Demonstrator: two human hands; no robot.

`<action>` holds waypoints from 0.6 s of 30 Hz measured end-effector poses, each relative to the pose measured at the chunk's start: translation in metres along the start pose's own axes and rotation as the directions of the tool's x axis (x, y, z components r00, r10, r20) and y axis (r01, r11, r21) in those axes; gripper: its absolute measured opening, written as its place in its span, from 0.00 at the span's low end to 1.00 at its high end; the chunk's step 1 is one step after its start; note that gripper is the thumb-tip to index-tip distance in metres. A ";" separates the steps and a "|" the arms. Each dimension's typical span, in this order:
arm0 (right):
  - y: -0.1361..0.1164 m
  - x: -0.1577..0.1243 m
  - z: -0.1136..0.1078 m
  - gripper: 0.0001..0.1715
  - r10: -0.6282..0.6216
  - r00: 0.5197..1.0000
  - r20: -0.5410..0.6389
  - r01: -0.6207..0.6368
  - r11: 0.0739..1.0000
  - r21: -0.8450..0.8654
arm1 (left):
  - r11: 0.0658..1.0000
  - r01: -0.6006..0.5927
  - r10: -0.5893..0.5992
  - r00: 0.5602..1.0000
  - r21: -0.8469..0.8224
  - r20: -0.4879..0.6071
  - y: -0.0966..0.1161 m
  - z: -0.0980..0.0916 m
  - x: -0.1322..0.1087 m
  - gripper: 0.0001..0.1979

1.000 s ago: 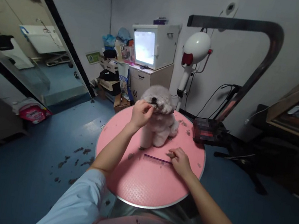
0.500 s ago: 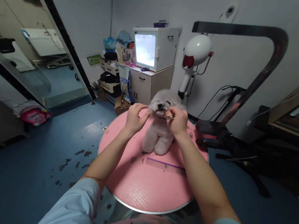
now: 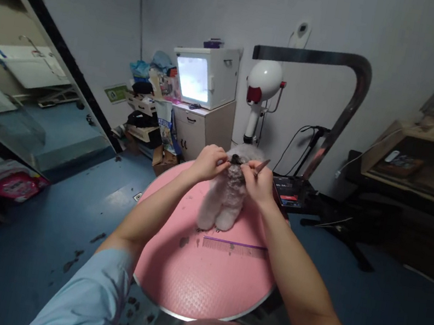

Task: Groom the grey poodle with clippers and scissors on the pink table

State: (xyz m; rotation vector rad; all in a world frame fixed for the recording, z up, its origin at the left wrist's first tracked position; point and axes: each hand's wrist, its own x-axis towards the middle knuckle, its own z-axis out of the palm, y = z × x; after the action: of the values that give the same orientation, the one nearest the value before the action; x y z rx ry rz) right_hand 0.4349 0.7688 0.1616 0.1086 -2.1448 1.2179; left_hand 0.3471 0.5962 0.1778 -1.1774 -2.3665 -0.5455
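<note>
A small fluffy grey dog (image 3: 233, 187) sits upright on a round pink table (image 3: 200, 287), facing me. My left hand (image 3: 211, 162) is closed at one side of its muzzle, fingertips pinched on the muzzle fur. On the other side my right hand (image 3: 258, 182) is closed round scissors (image 3: 262, 164), whose pointed end sticks up past the fingers; its fingertips also touch the muzzle. A purple-backed comb (image 3: 234, 247) lies on the table in front of the dog's paws, between my forearms, with small tufts of cut fur around it.
A black grooming arm (image 3: 322, 56) rises behind the table at the right, beside a white dryer (image 3: 264, 81). A lit white cabinet (image 3: 225, 78) stands on drawers at the back. Fur clumps (image 3: 73, 260) lie on the blue floor; a wooden shelf unit (image 3: 428, 164) is at the right.
The view has turned right. Both hands have moved closer together at the muzzle. The scissors in my right hand now point up and to the right, and the dog's head is tilted differently.
</note>
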 end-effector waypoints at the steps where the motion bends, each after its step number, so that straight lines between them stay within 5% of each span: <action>1: 0.001 -0.004 -0.005 0.17 0.018 1.000 -0.019 -0.018 1.000 -0.001 | 1.000 -0.027 0.027 1.000 -0.002 -0.009 0.002 -0.001 0.001 0.10; 4: 0.016 -0.030 -0.019 0.18 0.046 0.999 -0.009 -0.046 0.997 -0.065 | 0.998 -0.058 0.057 0.997 -0.013 -0.061 0.008 -0.005 0.000 0.10; 6: 0.039 -0.061 -0.025 0.18 0.050 0.974 0.221 -0.002 0.978 -0.210 | 0.999 -0.051 0.050 0.996 -0.011 -0.076 0.009 -0.009 -0.002 0.10; 7: 0.053 -0.077 -0.026 0.16 0.084 0.912 0.401 0.050 0.948 -0.313 | 0.999 -0.047 0.046 0.996 -0.006 -0.076 0.009 -0.010 -0.004 0.10; 9: 0.081 -0.108 -0.026 0.10 0.220 0.706 0.674 0.203 0.848 -0.489 | 0.999 -0.037 0.037 0.997 -0.001 -0.072 0.007 -0.012 -0.006 0.10; 11: 0.104 -0.130 -0.022 0.07 0.301 0.597 0.744 0.299 0.777 -0.554 | 1.000 -0.021 0.020 0.997 -0.013 -0.076 0.004 -0.012 -0.008 0.10; 18: 0.120 -0.141 -0.010 0.07 0.255 0.472 0.844 0.486 0.723 -0.491 | 0.996 0.014 -0.021 0.997 -0.090 -0.078 -0.002 -0.017 -0.011 0.10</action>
State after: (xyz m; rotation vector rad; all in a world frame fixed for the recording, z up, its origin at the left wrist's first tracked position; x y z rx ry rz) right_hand 0.5047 0.8110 -0.0047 0.7091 -3.2871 0.0577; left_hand 0.3553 0.5792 0.1859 -1.1534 -2.3089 -0.6977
